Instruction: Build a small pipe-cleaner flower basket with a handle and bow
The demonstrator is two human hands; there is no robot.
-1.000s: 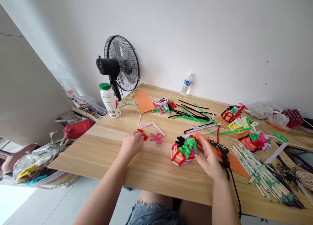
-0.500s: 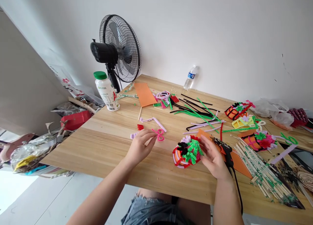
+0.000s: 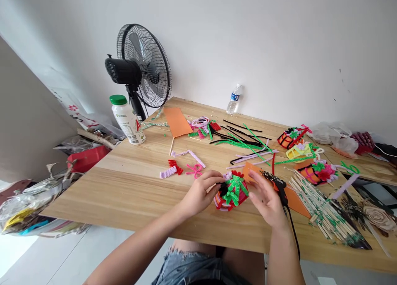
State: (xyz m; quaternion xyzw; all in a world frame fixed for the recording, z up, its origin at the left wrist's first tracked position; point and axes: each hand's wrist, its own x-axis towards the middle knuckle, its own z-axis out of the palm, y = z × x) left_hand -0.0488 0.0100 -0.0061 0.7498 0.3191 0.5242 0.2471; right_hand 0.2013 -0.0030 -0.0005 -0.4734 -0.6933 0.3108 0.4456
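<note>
On the table in front of me stands a small pipe-cleaner flower basket (image 3: 235, 190), orange, red and lilac, with green, black and red fuzzy flowers on top. The fingertips of my left hand (image 3: 201, 194) are closed on its left side, at the black flower, and partly cover it. My right hand (image 3: 268, 198) is at the basket's right side, fingers apart; whether it touches the basket is hard to make out. A pink pipe-cleaner loop shape (image 3: 194, 170) lies left of the basket, near red coils (image 3: 175, 166) and a lilac coil (image 3: 168, 172).
A glue gun (image 3: 280, 188) with a cord lies right of my right hand, beside bundled sticks (image 3: 325, 210). Loose pipe cleaners (image 3: 245, 140) and similar baskets (image 3: 319, 172) lie farther back. A white bottle (image 3: 127, 121), a fan (image 3: 144, 65) and a water bottle (image 3: 234, 99) stand behind.
My left hand has left the pink loop shape on the table and moved right to the basket. My right hand's fingers have spread slightly. The view has shifted a little.
</note>
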